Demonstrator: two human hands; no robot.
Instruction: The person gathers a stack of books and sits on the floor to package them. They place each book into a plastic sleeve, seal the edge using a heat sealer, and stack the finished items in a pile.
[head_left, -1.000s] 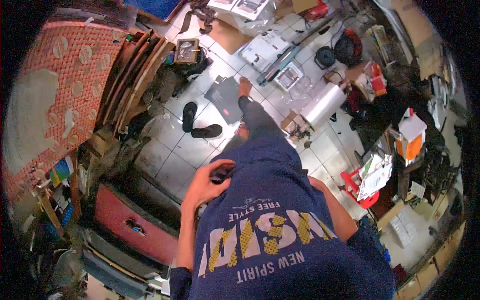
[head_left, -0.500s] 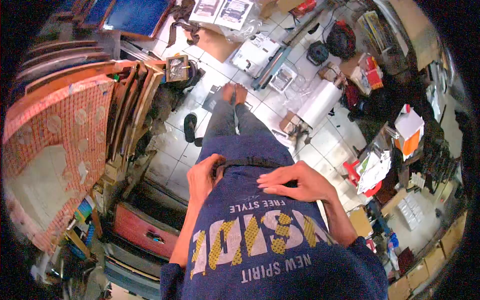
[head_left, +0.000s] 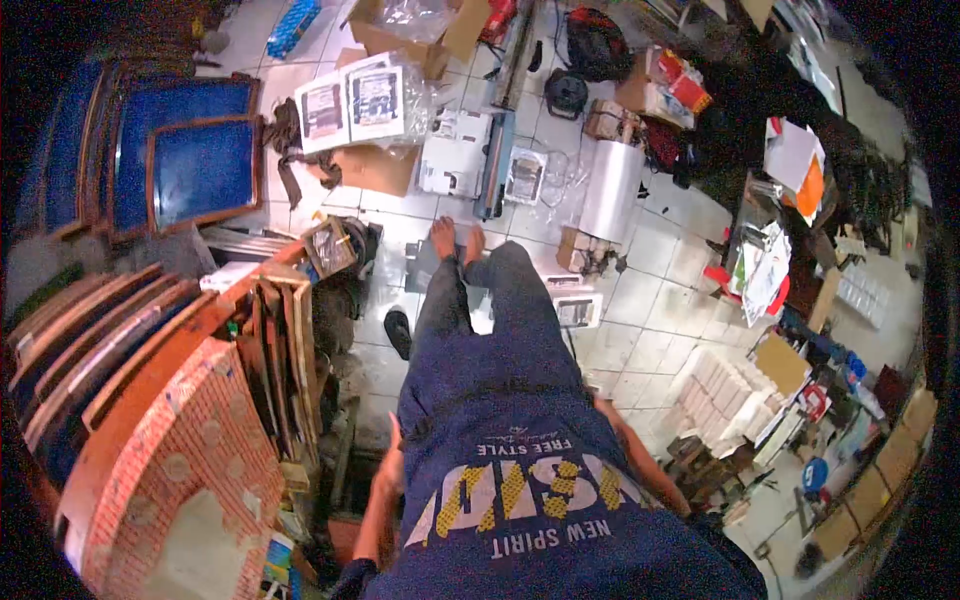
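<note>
My left hand (head_left: 391,465) hangs at the left side of the dark blue T-shirt (head_left: 540,460), beside the hip. One digit stretches upward and nothing shows in the hand; the other fingers are partly hidden. On the other side my right forearm (head_left: 640,455) runs down along the shirt. The right hand is tucked beside or behind the hip, with its fingers out of sight. Grey trousers (head_left: 445,310) cover my legs, which bend slightly at the knees. Both bare feet (head_left: 445,240) rest on a grey mat on the tiled floor.
Wooden frames (head_left: 290,370) lean in a row on the left, near blue-faced frames (head_left: 205,175). Ahead lie printed sheets (head_left: 375,97), a white flat device (head_left: 455,150) and a long bar (head_left: 495,165). A white roll (head_left: 610,190) and a sandal (head_left: 398,332) are on the floor.
Both hands have left the shirt's waist area and dropped to my sides. The view has shifted, bringing more blue frames and the white stacks at right into sight. My knees now look more bent.
</note>
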